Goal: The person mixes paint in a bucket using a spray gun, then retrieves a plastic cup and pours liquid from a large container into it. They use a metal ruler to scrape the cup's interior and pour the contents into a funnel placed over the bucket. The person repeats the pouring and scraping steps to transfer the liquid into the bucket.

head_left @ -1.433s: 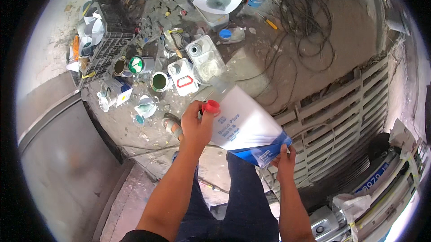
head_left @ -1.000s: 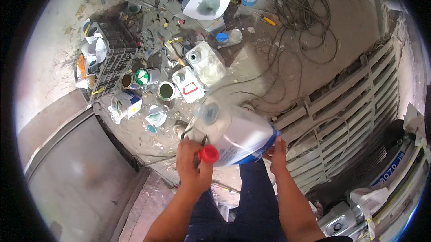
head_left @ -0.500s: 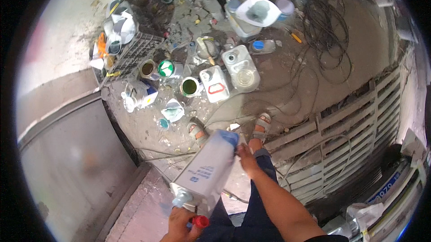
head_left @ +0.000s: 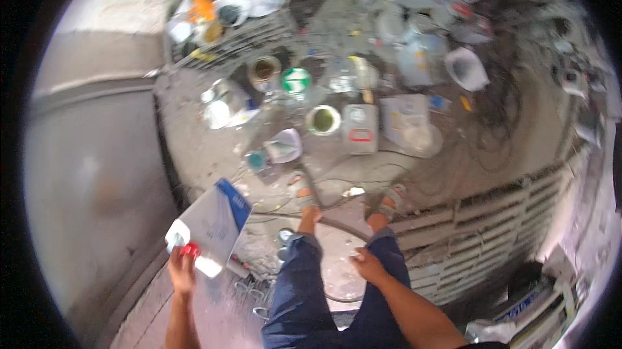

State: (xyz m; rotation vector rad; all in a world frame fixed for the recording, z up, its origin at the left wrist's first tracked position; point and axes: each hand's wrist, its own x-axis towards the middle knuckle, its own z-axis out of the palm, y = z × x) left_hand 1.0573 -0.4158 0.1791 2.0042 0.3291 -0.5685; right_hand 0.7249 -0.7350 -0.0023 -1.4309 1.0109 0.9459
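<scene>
Low at the left, my left hand [head_left: 183, 265] grips a white-and-blue can [head_left: 219, 226] beside its red cap [head_left: 191, 250]; the can is tilted, its blue end uppermost. My right hand [head_left: 367, 265] is apart from it, over my right thigh, fingers loosely bent and holding nothing that I can see. Beyond my sandalled feet stand opened paint cans [head_left: 322, 119], a jug with a red handle [head_left: 359, 128], a larger translucent container [head_left: 405, 119] and crumpled paper cups [head_left: 283, 146]. The picture is smeared by motion.
A grey metal panel [head_left: 97, 187] lines the left. A crate [head_left: 240, 34] of paper cups stands at the upper left. Coiled hoses [head_left: 499, 128] lie at the right, above a slatted pallet [head_left: 479, 219]. Car parts [head_left: 518, 313] are piled at the lower right.
My left hand has swung the can down and leftward, and my right hand has let go of it. The view has turned, so more of my legs shows and the floor clutter sits farther right.
</scene>
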